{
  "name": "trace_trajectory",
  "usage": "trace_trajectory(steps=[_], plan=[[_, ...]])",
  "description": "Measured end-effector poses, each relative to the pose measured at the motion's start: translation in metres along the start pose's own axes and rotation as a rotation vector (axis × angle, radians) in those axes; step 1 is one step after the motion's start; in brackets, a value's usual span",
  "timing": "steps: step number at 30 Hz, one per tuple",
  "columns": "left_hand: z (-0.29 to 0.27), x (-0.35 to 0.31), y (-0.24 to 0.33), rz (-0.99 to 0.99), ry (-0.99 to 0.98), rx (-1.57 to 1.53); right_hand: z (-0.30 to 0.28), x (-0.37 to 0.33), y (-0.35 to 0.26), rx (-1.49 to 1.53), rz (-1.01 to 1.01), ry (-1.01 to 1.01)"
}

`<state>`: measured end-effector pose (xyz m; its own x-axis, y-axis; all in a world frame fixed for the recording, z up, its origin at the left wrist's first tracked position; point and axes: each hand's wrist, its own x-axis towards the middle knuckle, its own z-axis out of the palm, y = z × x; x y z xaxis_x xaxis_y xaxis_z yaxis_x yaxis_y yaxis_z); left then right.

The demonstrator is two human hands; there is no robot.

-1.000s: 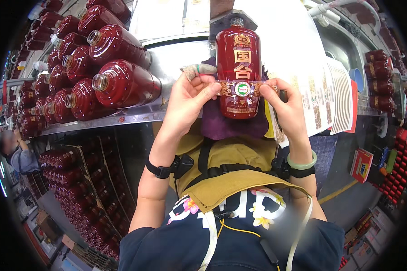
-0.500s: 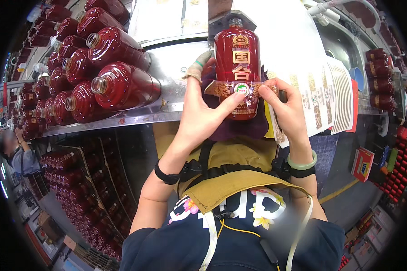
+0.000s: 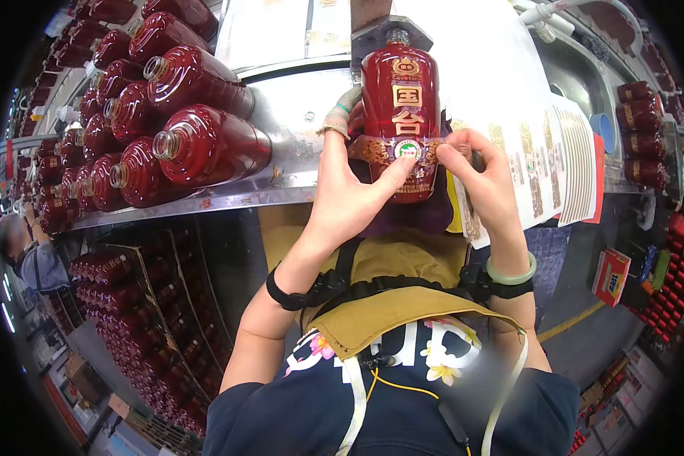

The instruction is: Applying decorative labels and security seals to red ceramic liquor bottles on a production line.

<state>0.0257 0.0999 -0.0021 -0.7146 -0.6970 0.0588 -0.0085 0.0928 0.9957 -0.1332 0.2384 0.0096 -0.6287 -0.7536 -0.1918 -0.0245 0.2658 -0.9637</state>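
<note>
A dark red glass bottle (image 3: pixel 400 72) with gold lettering lies in front of me, its neck pointing away. Across its lower front runs a patterned band label (image 3: pixel 375 150) with a round green-and-white emblem. My left hand (image 3: pixel 349 194) is around the bottle's left side, thumb pressed on the label by the emblem. Its covered fingertips are at the bottle's edge, beside the band's left end. With thumb and index finger, my right hand (image 3: pixel 492 178) pinches the band's right end against the bottle's right side. The remaining right fingers are partly hidden behind.
Many red bottles (image 3: pixel 205 144) lie stacked on the metal table (image 3: pixel 285 152) at left. Label sheets (image 3: pixel 536 152) cover the right side, near a sink (image 3: pixel 566 68) and a blue cup (image 3: pixel 600 123). A dark holder (image 3: pixel 422 32) surrounds the bottle's neck. Another person (image 3: pixel 38 262) is at far left.
My left hand has shifted slightly right, its fingertips closer to the bottle. The band's left end, which stuck out before, now sits nearer the glass. My right hand keeps its pinch.
</note>
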Motion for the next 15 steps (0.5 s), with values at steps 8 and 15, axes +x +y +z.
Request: trace_trajectory(steps=[8,15], plan=[[0.006,0.0,-0.001,0.053,0.024,0.005,-0.02,0.014,-0.048,-0.308,-0.471,0.236],[0.009,0.0,0.005,0.064,0.045,-0.079,0.01,0.026,-0.092,-0.915,-0.973,-0.185]])
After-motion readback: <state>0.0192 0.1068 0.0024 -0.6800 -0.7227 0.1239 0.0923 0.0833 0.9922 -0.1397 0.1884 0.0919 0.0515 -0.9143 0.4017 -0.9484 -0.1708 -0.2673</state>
